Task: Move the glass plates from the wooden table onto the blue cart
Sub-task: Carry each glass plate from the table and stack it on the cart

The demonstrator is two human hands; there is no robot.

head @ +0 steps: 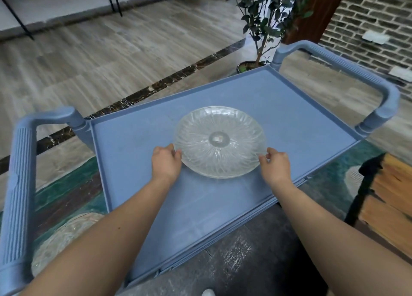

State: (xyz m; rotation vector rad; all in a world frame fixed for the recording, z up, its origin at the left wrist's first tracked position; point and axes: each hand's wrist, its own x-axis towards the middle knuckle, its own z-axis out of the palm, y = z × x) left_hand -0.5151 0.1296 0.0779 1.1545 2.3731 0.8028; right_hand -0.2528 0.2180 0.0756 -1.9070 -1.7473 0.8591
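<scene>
A round ribbed glass plate lies on the top shelf of the blue cart, near its middle. My left hand pinches the plate's left rim with its fingertips. My right hand pinches the right rim the same way. Whether the plate rests fully on the shelf or is held just above it, I cannot tell. A corner of the wooden table shows at the right edge.
The cart has a tall handle on the left and another on the right. A potted plant stands beyond the far corner. A brick wall lies at the back right. A patterned rug is under the cart.
</scene>
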